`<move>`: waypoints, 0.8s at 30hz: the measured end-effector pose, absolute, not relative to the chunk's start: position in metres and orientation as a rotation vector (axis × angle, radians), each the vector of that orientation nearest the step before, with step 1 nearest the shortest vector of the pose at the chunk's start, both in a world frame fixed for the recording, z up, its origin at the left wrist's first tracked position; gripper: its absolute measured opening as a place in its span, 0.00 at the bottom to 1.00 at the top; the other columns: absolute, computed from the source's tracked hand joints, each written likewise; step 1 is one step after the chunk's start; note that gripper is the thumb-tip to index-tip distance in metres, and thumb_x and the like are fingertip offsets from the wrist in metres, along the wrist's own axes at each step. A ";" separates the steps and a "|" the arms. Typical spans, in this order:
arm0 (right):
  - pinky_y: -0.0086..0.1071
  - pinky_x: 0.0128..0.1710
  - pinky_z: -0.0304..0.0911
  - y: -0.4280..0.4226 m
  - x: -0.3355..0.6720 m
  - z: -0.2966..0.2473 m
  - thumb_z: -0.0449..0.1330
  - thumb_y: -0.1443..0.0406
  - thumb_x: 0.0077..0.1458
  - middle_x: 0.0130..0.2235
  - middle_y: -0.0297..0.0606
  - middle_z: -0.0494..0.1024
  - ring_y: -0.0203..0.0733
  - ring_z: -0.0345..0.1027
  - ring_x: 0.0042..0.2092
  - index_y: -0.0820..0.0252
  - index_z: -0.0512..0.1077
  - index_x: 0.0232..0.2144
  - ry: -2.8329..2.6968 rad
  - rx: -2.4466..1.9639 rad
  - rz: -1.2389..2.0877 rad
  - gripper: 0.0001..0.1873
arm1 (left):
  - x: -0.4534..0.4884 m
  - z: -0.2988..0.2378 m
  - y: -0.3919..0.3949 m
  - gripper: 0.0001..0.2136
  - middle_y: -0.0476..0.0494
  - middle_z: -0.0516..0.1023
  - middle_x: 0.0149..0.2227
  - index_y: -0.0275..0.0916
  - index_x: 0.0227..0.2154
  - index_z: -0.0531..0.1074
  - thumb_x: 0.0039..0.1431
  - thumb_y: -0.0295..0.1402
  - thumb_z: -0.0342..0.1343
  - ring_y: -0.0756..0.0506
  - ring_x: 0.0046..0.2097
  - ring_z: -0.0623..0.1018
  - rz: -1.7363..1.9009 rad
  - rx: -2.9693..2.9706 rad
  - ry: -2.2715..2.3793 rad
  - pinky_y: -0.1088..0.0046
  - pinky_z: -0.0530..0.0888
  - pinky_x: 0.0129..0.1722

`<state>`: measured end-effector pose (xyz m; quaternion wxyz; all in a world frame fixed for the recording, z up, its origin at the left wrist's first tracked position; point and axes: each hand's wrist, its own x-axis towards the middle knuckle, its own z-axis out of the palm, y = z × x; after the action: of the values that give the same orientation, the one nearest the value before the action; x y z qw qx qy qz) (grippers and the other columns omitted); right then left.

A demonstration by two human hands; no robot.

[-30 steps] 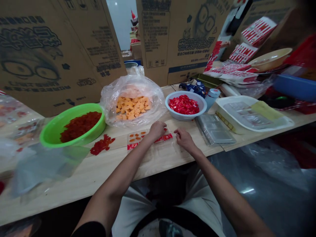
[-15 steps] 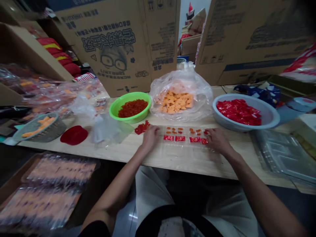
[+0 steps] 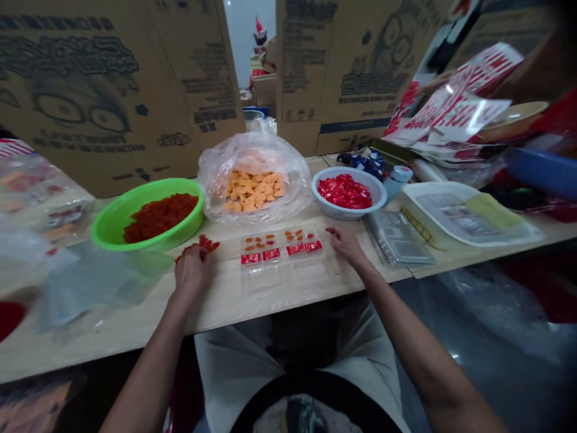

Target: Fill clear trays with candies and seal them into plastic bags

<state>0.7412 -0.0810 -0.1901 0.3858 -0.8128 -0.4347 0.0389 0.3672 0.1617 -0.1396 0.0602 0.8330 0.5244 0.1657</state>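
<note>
My left hand (image 3: pixel 193 270) is curled over a small pile of dark red jelly pieces (image 3: pixel 205 243) on the bare wood, with the fingers among them. Whether it grips any pieces is hidden. My right hand (image 3: pixel 345 245) lies open beside the right edge of a clear plastic blister tray (image 3: pixel 283 279), touching nothing I can make out. The tray's upper cells hold small orange pieces and red wrapped sweets. Behind it stand a green bowl (image 3: pixel 189 219) of dark red pieces, a clear bag (image 3: pixel 255 150) of orange pieces, and a pale blue bowl (image 3: pixel 374 192) of red wrapped sweets.
The light wooden table (image 3: pixel 135 325) runs across the view, with loose clear plastic at its left. Stacked clear trays (image 3: pixel 396 239), a white tray (image 3: pixel 469 216) and a bottle (image 3: pixel 399 181) stand to the right. Large cardboard boxes (image 3: pixel 112 96) rise behind.
My left hand has moved left off the tray onto the red pile. My right hand has shifted slightly outward, and the head view has swung back right after turning left.
</note>
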 end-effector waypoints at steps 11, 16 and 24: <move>0.42 0.45 0.66 -0.104 0.725 -0.212 0.50 0.71 0.51 0.39 0.46 0.77 0.49 0.71 0.43 0.61 0.75 0.38 -1.016 -1.959 -0.088 0.16 | 0.521 -0.105 0.092 0.09 0.41 0.82 0.32 0.31 0.32 0.80 0.46 0.22 0.59 0.48 0.35 0.81 0.484 1.177 0.833 0.75 0.78 0.38; 0.41 0.43 0.66 -0.104 0.725 -0.214 0.50 0.71 0.50 0.39 0.46 0.77 0.49 0.71 0.42 0.60 0.74 0.37 -1.014 -1.922 -0.136 0.16 | 0.552 -0.096 0.076 0.10 0.40 0.82 0.32 0.28 0.29 0.79 0.47 0.16 0.53 0.50 0.36 0.82 0.435 0.942 0.703 0.81 0.78 0.39; 0.42 0.42 0.66 -0.108 0.729 -0.219 0.49 0.69 0.50 0.38 0.46 0.77 0.49 0.71 0.41 0.60 0.75 0.37 -1.064 -1.934 -0.114 0.16 | 0.519 -0.114 0.085 0.09 0.43 0.81 0.31 0.33 0.32 0.79 0.45 0.21 0.63 0.49 0.33 0.79 0.589 1.194 0.807 0.74 0.76 0.37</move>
<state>0.7290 -0.1085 -0.2194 0.4491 -0.7818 -0.4300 -0.0460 0.5194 0.0854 -0.1140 0.7118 0.5385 0.3642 0.2658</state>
